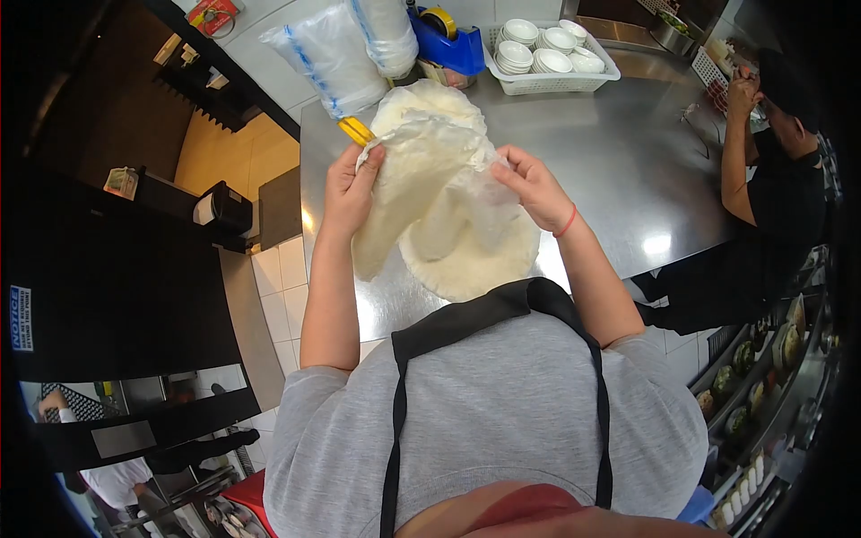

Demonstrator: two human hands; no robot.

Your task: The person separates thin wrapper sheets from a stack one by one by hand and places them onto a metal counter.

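Between my hands hangs a thin, wrinkled plastic bag (408,170) with pale cream-coloured stuff in or behind it; I cannot make out what that is. My left hand (352,186) pinches its upper left edge between thumb and fingers. On the other side, my right hand (536,186) has its fingers closed on the right edge. Beneath lies a flat, rounded cream-coloured bundle (475,260), partly covered by the held bag. A similar bundle (429,100) sits just beyond it on the steel table (619,179). Yellow strips (356,131) show just past my left fingertips.
Rolls of clear plastic bags (327,58) and a blue tape dispenser (453,45) stand at the table's back. Beside them is a white basket (556,82) of small white bowls (552,61). A co-worker (780,152) stands at the right edge.
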